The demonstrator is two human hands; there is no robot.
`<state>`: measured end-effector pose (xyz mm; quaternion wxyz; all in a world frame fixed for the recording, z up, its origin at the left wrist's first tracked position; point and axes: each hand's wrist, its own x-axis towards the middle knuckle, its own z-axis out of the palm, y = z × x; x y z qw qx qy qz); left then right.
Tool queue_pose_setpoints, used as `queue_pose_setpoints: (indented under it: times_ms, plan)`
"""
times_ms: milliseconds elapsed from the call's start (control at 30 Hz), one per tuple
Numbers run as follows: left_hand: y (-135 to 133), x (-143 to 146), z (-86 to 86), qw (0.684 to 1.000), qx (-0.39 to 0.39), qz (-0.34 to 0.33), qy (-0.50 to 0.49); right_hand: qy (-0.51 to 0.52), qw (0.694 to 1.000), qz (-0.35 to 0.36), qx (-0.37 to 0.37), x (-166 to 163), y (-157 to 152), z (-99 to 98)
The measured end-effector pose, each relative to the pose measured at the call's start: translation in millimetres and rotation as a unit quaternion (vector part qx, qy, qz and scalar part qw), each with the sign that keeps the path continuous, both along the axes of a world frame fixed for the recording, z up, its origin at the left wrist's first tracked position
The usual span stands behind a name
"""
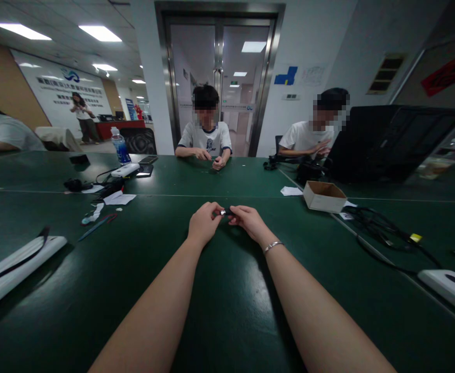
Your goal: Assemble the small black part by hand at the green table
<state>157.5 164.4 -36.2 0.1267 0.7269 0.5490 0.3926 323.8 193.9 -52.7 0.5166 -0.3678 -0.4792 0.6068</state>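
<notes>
Both my arms reach out over a dark green table [219, 290]. My left hand [204, 223] and my right hand [249, 220] meet at the middle, fingers pinched together on a small dark object with a shiny metal end [223, 212]. Both hands hold it just above the tabletop. A thin silver bracelet [272, 246] sits on my right wrist. The object is too small to name.
A cardboard box [324, 196] and tangled black cables [383, 228] lie to the right, a white device [449, 285] nearer. Left: a white strip [15, 264], papers, a water bottle [119, 146], phones. Two people sit across the table, another at far left. A large black case [390, 142] stands at right.
</notes>
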Motion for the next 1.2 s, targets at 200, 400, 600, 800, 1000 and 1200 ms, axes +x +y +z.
queue_pose_setpoints:
  times_ms: [200, 400, 600, 800, 1000, 1200]
  plan:
    - [1, 1, -1.1, 1.000, -0.016, -0.002, -0.022, 0.009, 1.000, 0.008, 0.001, 2, 0, 0.5]
    - [2, 2, -2.4, 0.999, -0.031, -0.016, 0.006, 0.013, 1.000, 0.005, -0.003, 2, -1, 0.6]
    - [6, -2, -8.6, 0.995, -0.088, -0.027, -0.039, 0.011, 1.000, -0.003, 0.001, 0, -1, 1.3]
    - [10, -2, -14.0, 0.994, -0.083, -0.041, -0.055, 0.001, 1.000, 0.003, 0.000, -1, -2, 2.3]
    - [11, -2, -13.9, 0.991, -0.105, -0.048, -0.064, 0.005, 1.000, 0.004, 0.010, -2, -1, 1.3]
    - [10, -2, -13.0, 0.991, -0.108, -0.062, -0.056, 0.014, 1.000, 0.008, 0.007, -1, -1, 0.9]
